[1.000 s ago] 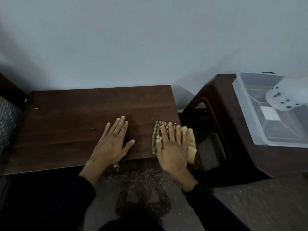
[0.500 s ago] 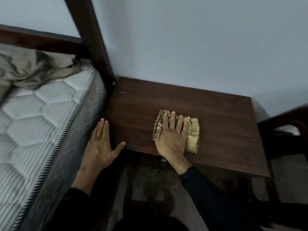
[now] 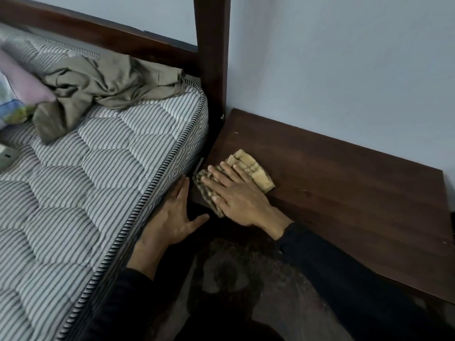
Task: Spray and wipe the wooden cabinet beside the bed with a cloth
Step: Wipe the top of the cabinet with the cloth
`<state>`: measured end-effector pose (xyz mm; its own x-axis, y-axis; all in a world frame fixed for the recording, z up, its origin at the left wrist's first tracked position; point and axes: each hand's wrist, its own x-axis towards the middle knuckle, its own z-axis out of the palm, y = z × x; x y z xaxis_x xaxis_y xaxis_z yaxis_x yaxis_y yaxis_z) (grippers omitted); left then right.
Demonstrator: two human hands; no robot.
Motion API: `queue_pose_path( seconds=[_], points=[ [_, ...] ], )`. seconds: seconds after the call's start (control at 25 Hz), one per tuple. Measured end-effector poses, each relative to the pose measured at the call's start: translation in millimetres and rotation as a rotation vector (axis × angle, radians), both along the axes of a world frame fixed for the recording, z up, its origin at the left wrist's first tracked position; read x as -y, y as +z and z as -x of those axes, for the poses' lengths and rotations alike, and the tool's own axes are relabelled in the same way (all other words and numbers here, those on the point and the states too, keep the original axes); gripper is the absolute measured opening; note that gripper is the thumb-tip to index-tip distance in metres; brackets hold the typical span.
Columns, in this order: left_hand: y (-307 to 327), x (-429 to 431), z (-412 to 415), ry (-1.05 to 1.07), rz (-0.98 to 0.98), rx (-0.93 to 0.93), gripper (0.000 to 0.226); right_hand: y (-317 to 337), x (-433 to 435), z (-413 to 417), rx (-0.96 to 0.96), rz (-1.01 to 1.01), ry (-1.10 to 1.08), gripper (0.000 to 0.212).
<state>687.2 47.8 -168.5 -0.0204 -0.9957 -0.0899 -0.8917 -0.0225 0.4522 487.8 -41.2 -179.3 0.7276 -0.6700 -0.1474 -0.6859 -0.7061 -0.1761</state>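
The dark wooden cabinet [image 3: 344, 193] stands against the wall, right of the bed. A folded checked tan cloth [image 3: 251, 166] lies at the cabinet's front left corner. My right hand [image 3: 236, 195] lies flat on the cloth with fingers spread, pressing it onto the top. My left hand [image 3: 174, 215] rests flat against the side of the mattress [image 3: 98, 168], fingers apart, holding nothing. No spray bottle is in sight.
A dark wooden bedpost [image 3: 211, 52] rises between the bed and the cabinet. On the mattress lie a crumpled olive garment [image 3: 103, 87] and a pink pillow [image 3: 22, 82]. A speckled floor [image 3: 234, 274] lies below my arms.
My right hand has slid the cloth leftward across the cabinet top to its left front corner. My left hand has left the cabinet and moved onto the mattress side. The view has swung left.
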Motion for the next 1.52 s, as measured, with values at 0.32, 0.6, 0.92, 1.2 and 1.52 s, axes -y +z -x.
queue_pose_path(
  seconds=[0.32,0.6,0.92,1.2,1.52],
  points=[
    [4,17,49,-0.198,0.048,0.12,0.1,-2,-34,98,0.026,0.006,-0.057,0.058],
    [1,63,203,-0.522,0.078,0.159,0.1,2,-46,313,-0.057,0.003,-0.682,0.056],
    [1,98,339,-0.596,-0.003,0.352,0.102,-3,29,425,0.024,-0.053,-0.959,0.057],
    [9,81,311,-0.559,-0.039,0.403,0.1,-8,-99,388,0.093,0.079,-0.901,0.058],
    [18,-17,166,-0.187,0.022,0.302,0.069,-4,-100,245,-0.001,0.019,-0.486,0.056]
  ],
)
